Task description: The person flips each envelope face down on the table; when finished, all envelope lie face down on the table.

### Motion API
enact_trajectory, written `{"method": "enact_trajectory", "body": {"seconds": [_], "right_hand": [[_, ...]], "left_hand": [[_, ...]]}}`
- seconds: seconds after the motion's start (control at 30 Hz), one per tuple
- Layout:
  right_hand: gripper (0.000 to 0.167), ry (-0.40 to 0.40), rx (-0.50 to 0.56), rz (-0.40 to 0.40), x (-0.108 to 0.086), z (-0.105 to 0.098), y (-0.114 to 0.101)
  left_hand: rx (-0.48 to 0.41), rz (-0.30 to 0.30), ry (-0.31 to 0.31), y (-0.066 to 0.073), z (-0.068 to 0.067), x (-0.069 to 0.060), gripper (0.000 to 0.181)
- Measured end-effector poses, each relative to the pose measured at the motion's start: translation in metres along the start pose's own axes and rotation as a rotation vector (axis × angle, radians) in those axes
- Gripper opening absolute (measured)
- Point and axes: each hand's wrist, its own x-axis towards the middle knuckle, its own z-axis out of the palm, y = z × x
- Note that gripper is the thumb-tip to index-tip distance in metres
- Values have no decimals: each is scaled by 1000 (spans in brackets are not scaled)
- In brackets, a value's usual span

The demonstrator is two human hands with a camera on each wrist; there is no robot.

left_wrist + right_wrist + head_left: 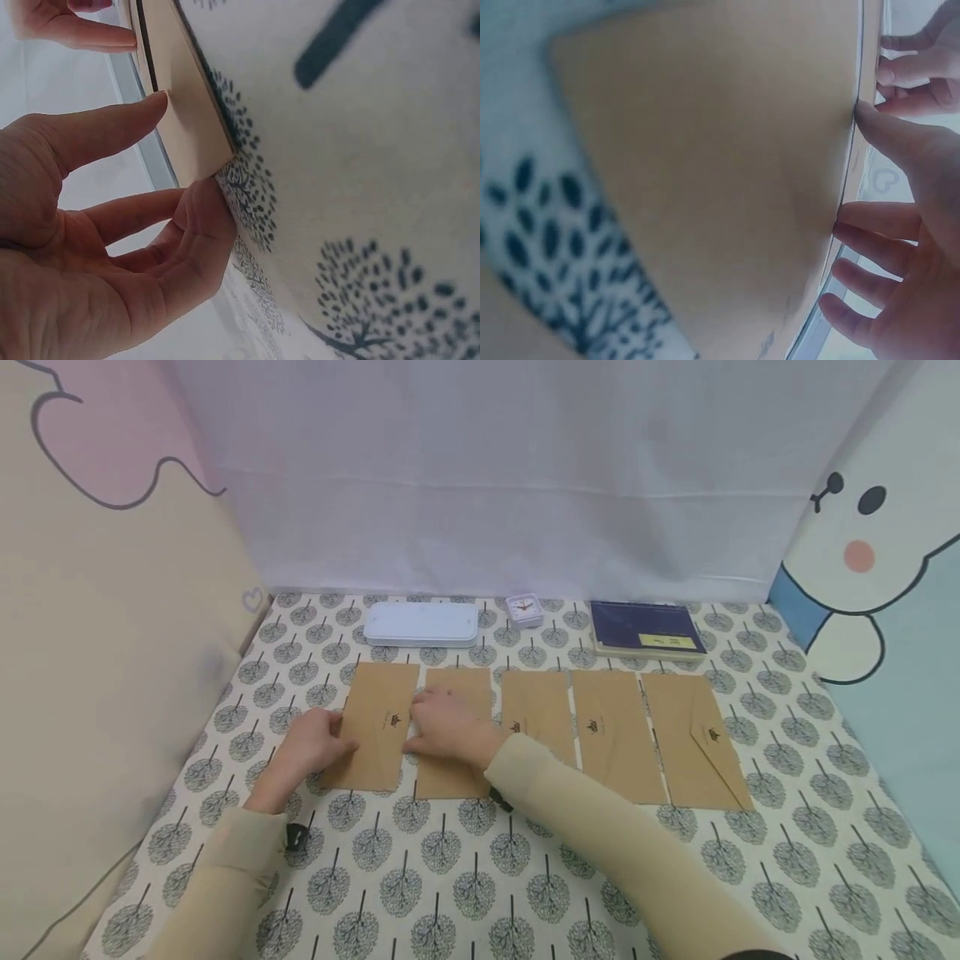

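Observation:
Five brown envelopes lie in a row on the patterned cloth. At the leftmost envelope (375,693), the left hand (303,747) touches the left edge, its thumb over the face. In the left wrist view, that hand (112,232) has its thumb on the brown paper (187,112) and its bent fingers at a corner, thumb and fingers apart. The right hand (450,727) lies over the second envelope (453,781), its fingertips by the gap beside the first. Seen from the right wrist, this hand (907,225) touches an envelope's edge (705,150) with spread fingers.
Behind the row are a white tin case (420,622), a small square clock (524,610) and a dark blue book (645,628) with a yellow label. Three more envelopes, the rightmost one (675,718) included, lie to the right, partly under the right forearm (600,827).

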Motion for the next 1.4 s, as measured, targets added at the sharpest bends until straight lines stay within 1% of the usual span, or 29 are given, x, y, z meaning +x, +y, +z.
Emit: {"method": "enact_trajectory", "body": {"seconds": [0.07, 0.2, 0.3, 0.43, 0.47, 0.7, 0.77, 0.9, 1.1, 1.27, 1.33, 1.4], "right_hand": [[45, 8, 5, -1, 1, 2, 0], [46, 9, 4, 4, 1, 2, -1], [47, 4, -2, 3, 0, 1, -2], [49, -9, 3, 0, 0, -1, -3], [49, -12, 3, 0, 0, -1, -4], [50, -7, 16, -1, 2, 1, -3], [50, -7, 16, 1, 2, 1, -3], [51, -13, 12, 10, 1, 0, -4], [52, -19, 11, 11, 0, -2, -5], [51, -17, -1, 7, 0, -2, -5], [50, -16, -5, 6, 0, -2, -5], [49, -16, -4, 4, 0, -2, -6]], "left_hand": [[-16, -10, 14, 0, -1, 2, 38], [-43, -48, 28, 0, -1, 7, 54], [-70, -90, 15, -1, -3, 10, 55], [-89, -130, -24, -3, -6, 15, 56], [-90, -133, -32, -3, -7, 17, 55], [-86, -175, -111, -2, -15, 25, 38], [-85, -178, -116, -3, -16, 27, 36], [-108, -181, -104, -4, -13, 28, 36], [-144, -169, -61, -6, -8, 27, 43], [-149, -160, -42, -6, -9, 25, 34], [-150, -156, -36, -6, -11, 24, 34], [-154, -151, -22, -6, -13, 23, 37]]}}
